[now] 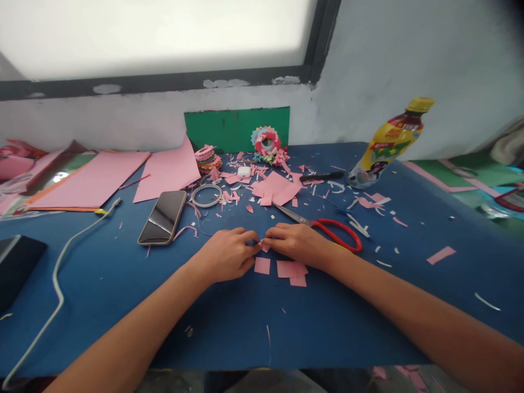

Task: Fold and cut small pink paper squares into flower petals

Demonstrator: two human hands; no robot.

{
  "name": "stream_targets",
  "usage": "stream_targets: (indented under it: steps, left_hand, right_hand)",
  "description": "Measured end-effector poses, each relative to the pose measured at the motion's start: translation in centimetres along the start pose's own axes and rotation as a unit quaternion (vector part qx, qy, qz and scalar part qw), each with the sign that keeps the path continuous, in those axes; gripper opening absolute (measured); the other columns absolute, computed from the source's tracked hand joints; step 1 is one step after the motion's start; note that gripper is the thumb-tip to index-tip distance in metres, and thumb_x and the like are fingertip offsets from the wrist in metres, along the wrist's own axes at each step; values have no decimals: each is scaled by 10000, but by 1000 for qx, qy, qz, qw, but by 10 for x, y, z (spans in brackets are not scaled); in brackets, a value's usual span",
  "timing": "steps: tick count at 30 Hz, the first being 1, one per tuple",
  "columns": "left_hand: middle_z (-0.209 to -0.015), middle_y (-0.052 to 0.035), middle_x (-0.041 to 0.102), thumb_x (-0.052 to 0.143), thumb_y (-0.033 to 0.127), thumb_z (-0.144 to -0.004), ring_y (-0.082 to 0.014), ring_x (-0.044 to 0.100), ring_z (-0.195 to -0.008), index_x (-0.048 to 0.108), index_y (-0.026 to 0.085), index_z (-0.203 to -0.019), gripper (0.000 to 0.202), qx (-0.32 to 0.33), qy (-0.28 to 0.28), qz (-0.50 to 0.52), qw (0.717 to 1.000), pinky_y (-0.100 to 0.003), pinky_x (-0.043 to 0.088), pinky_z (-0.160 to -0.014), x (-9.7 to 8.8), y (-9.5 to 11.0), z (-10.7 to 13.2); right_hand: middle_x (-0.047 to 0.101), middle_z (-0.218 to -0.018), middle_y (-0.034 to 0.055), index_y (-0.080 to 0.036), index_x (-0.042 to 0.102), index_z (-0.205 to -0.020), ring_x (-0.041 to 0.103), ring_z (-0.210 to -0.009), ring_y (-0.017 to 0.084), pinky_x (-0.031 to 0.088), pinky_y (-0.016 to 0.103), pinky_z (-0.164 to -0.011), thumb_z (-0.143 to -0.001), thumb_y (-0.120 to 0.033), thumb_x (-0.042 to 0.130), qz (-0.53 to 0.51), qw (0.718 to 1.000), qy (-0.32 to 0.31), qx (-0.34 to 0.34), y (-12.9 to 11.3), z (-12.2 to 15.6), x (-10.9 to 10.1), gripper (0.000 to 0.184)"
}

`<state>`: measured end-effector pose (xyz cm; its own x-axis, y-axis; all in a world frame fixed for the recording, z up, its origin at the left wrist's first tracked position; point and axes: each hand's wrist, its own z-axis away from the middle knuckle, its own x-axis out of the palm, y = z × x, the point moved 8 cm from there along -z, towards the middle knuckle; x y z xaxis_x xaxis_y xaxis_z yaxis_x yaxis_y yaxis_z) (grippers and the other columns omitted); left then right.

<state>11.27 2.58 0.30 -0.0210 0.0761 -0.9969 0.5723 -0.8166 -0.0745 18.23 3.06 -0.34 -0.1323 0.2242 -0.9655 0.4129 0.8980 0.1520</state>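
My left hand (229, 252) and my right hand (295, 241) meet at the middle of the blue table (204, 305). Both pinch one small pink paper piece (264, 246) between their fingertips, held just above the tabletop. Small pink paper squares (291, 269) lie flat just below my hands. Red-handled scissors (331, 228) rest beside my right hand, blades pointing up-left. A pile of cut pink paper (275, 189) lies farther back.
A phone (162, 217) lies face up to the left, with a tape ring (207, 195) beside it. Pink sheets (98, 177), a green card (237, 126), a folded paper wreath (267, 142), a tilted bottle (387, 144), a black pen (321, 176) and a white cable (57, 273) are around. Paper scraps litter the table.
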Motion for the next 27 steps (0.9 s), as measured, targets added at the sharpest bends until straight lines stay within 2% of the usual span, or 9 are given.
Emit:
stream_targets:
  steps: [9,16,18,21,27]
  left_hand:
    - [-1003,-41,626,432,167,-785,-191,570,-805,650,203,-995,304,-12,2,27,1000,-311,475,-686,1,-3,0]
    - [-976,-39,644,443,151,-746,-176,585,-797,677,194,-884,275,-29,11,51,998,-280,479,-680,-2,-6,3]
    - [-1021,-32,636,430,155,-749,-160,595,-759,680,194,-862,277,-42,19,47,998,-270,479,-669,-3,-8,4]
    - [-1084,-27,608,414,160,-760,-147,598,-708,671,194,-898,294,-39,29,27,998,-279,479,-658,-3,-6,4]
    - [-1022,-34,616,412,167,-778,-189,586,-786,667,198,-955,312,-31,29,23,999,-311,469,-662,0,-2,0]
  right_hand:
    - [611,-947,65,-162,585,-1053,535,-795,163,455,260,-666,-885,-118,388,-16,1000,9,-5,4,2,5,262]
    - [600,-941,76,-164,582,-1055,538,-803,159,462,262,-682,-882,-115,383,-32,999,10,-7,4,3,5,268]
    - [599,-940,80,-165,579,-1057,538,-801,156,460,264,-678,-879,-108,385,-32,999,10,-7,4,3,5,269]
    - [599,-945,74,-165,578,-1058,534,-805,159,455,265,-681,-880,-116,391,-26,1000,3,-7,4,2,5,263]
    - [602,-924,54,-166,596,-1029,535,-781,163,424,258,-651,-882,-152,410,-28,1000,9,6,2,1,2,238]
